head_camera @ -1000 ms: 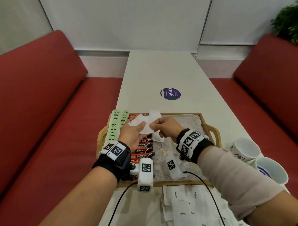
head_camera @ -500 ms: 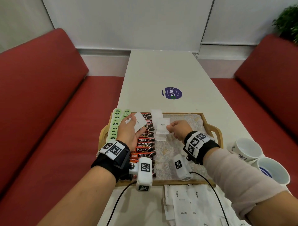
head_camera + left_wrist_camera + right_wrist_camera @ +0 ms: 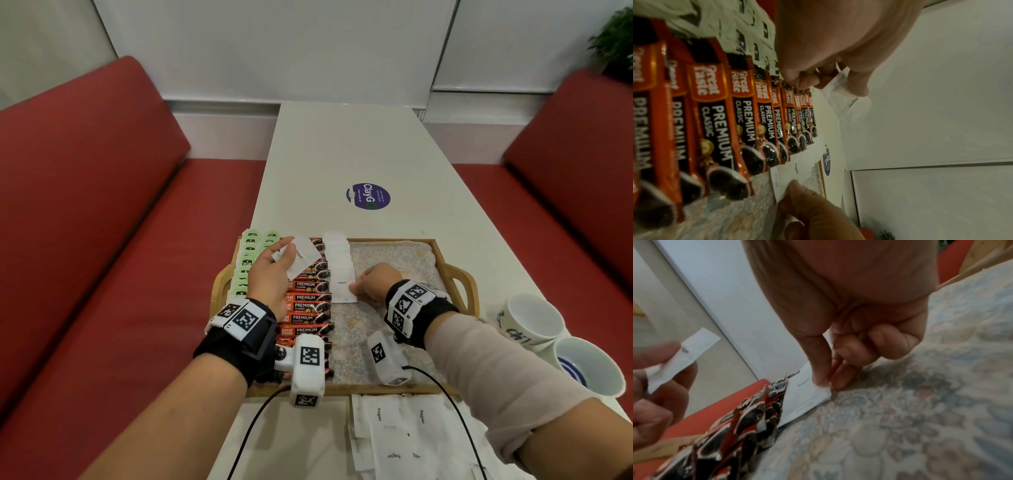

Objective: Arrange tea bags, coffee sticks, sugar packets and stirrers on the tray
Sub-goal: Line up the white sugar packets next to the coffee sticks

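A wooden tray (image 3: 459, 274) lined with flowery cloth holds green tea bags (image 3: 248, 263) at the left, a column of orange coffee sticks (image 3: 305, 305) beside them, then a column of white sugar packets (image 3: 337, 257). My left hand (image 3: 274, 270) hovers over the coffee sticks and holds a few sugar packets (image 3: 301, 257) (image 3: 846, 95). My right hand (image 3: 371, 284) pinches the near sugar packet (image 3: 342, 286) (image 3: 807, 394) at its right edge and holds it down on the cloth. I see no stirrers.
Loose sugar packets (image 3: 400, 435) lie on the white table (image 3: 342, 154) just in front of the tray. Two white cups (image 3: 534, 318) stand at the right. Red benches (image 3: 85, 205) run along both sides. The tray's right half shows bare cloth (image 3: 394, 260).
My right hand took one sugar packet from the left hand's bundle and brought it down and nearer onto the sugar column. The left hand stayed over the coffee sticks.
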